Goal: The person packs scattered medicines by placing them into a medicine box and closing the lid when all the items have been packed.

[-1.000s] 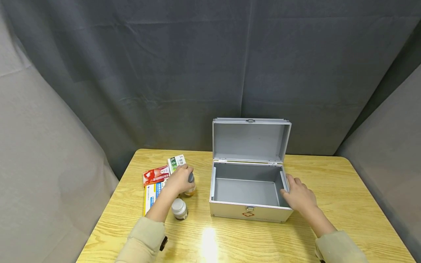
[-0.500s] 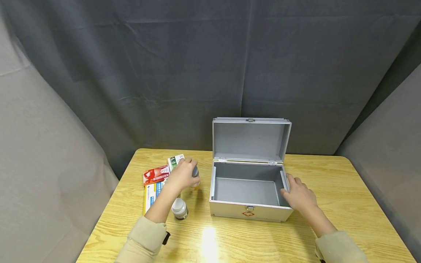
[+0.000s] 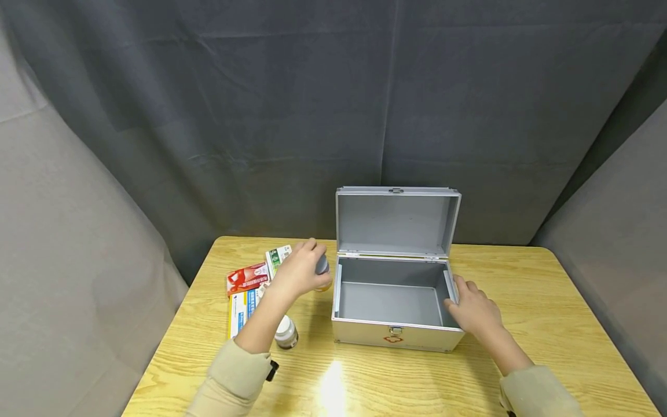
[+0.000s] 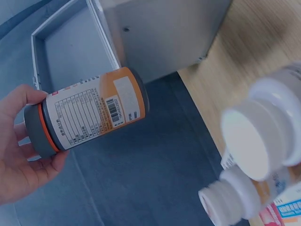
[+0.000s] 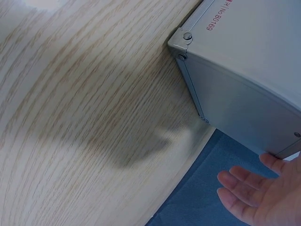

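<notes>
In the left wrist view, my left hand [image 4: 28, 146] grips a pill bottle [image 4: 94, 108] by its dark grey cap. The bottle has an orange and white label with a table and barcode, and lies sideways across that view. In the head view this hand is just left of an aluminium first-aid box [image 3: 365, 336], whose lid stands raised. My right hand [image 3: 474, 310] holds the box's right wall, thumb over the rim and a finger against the outer side. Its other fingers [image 5: 240, 188] extend loosely off the wall in the right wrist view.
A white-capped bottle [image 3: 285, 333] stands left of the box. Behind the left forearm lie a red carton [image 3: 247, 278], a blue, yellow and white carton [image 3: 241, 310] and a green and white carton [image 3: 277, 255]. Grey cloth [image 3: 260, 116] hangs behind the wooden table [image 3: 521, 278].
My left hand has lifted the pill bottle and carried it right and away from me, toward the box. The right hand has stayed at the box wall.
</notes>
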{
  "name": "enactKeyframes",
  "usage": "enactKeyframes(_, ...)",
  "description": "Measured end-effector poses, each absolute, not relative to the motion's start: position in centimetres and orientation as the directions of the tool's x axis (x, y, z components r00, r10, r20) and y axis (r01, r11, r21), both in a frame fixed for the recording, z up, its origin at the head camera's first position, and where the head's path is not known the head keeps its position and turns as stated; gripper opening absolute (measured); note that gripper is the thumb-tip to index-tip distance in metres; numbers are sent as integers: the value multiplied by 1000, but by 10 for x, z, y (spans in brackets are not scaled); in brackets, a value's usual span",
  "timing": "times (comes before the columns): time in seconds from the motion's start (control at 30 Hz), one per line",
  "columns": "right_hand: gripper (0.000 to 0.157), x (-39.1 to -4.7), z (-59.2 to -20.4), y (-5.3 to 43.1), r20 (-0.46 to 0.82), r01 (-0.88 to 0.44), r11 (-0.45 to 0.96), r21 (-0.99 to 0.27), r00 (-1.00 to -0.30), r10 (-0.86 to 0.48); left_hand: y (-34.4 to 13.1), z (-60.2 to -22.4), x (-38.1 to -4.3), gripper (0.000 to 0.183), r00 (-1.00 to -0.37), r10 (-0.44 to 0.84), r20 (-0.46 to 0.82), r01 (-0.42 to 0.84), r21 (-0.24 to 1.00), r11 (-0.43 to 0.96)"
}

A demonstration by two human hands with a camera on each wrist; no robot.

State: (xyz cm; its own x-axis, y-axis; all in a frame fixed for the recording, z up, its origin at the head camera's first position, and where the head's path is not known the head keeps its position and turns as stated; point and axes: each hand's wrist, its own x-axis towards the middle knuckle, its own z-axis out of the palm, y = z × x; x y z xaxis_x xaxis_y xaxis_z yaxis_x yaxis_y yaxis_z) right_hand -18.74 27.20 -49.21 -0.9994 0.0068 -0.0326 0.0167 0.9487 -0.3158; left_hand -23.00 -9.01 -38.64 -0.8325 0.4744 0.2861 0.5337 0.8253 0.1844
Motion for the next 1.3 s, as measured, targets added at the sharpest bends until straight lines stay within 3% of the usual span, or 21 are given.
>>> enactKeyframes(0.23,64,-188,-493,272,-36,22,952,-306,-999,12,-73,-377,-228,42,-795,511,326,573,129,809)
enactKeyframes(0.6,64,-187,-492,272,-23,15,954,-300,-1000,8,-41,-366,-228,46,-787,569,241,606,127,785)
enactKeyframes(1.3,65,-186,-491,271,-35,21,951,-309,-999,11,31,-395,-248,47,-716,691,97,698,85,711)
